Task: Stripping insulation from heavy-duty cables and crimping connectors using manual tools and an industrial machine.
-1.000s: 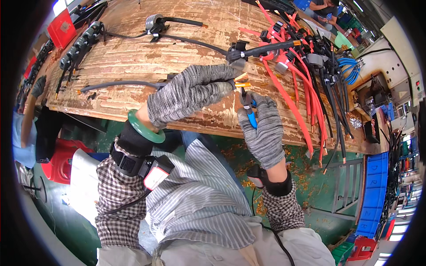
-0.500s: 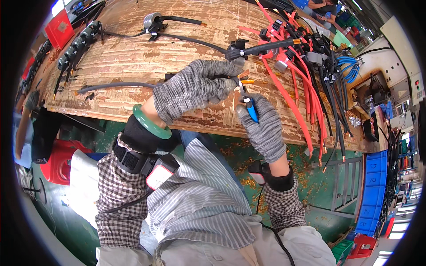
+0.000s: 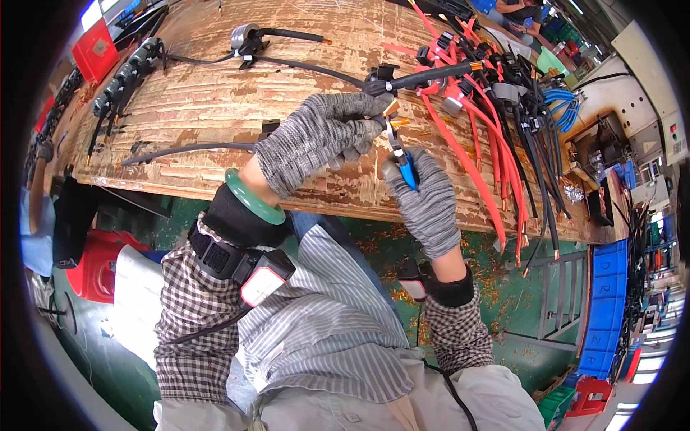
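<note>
My left hand (image 3: 316,142), in a grey knitted glove, is closed around a black cable (image 3: 187,147) near its bared end. The cable's tail stretches left across the bench. Bare copper strands (image 3: 390,108) stick out past my fingertips. In my gloved right hand (image 3: 428,205) is a pair of blue-handled pliers (image 3: 408,174), held with the jaws pointing away from me. Their metal jaws are up against the copper end; whether they grip it I cannot tell. Just beyond my left fingers lies another black cable (image 3: 438,75) with a black clip.
A worn wooden bench (image 3: 208,108) spans the front. Red cables (image 3: 467,161) and black cables pile up at its right, some hanging over the edge. A grey ring-shaped part (image 3: 244,36) sits on a cable at the back left. Blue bins (image 3: 604,309) stand at the right.
My left hand has shifted very slightly, and the copper end sits a little higher against the plier jaws. My right hand has barely moved and keeps its hold on the pliers.
</note>
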Motion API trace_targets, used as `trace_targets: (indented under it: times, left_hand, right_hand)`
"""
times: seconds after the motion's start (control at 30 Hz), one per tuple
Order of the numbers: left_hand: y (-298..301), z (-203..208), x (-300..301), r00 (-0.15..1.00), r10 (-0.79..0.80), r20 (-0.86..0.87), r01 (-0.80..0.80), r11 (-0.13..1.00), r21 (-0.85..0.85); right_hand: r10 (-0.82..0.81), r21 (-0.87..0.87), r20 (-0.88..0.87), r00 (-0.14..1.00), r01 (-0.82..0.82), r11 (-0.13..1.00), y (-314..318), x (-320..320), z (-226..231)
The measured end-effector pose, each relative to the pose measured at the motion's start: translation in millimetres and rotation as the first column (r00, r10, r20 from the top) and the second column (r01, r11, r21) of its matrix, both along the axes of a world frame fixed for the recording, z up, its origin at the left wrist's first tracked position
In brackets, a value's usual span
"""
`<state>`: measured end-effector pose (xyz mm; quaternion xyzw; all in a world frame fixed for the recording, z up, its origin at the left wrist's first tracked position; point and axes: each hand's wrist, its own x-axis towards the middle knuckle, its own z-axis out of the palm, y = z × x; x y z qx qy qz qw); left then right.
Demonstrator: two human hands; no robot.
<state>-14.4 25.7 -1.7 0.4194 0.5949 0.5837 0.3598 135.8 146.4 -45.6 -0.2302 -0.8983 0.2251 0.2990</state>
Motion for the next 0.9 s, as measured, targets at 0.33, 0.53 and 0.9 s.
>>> trace_targets:
  times: [0.33, 0.53, 0.9]
  left_hand:
    - [4.3, 2.2, 5.6, 1.000, 0.001, 0.026, -0.002, 0.999, 0.039]
    - [6.9, -3.6, 3.5, 1.000, 0.012, -0.024, -0.010, 0.995, 0.103]
    - [11.2, -1.0, 9.1, 0.975, 0.113, -0.191, -0.084, 0.984, 0.154]
  right_hand:
    - [0.093, -0.218, 0.099, 0.991, -0.070, 0.974, 1.0, 3.2, -4.2]
    - [0.275, -0.714, 0.000, 0.961, -0.193, 0.673, -9.4, 5.8, 2.7]
    - [-0.197, 0.432, -0.050, 0.979, 0.199, 0.879, -2.5, -6.4, 3.5]
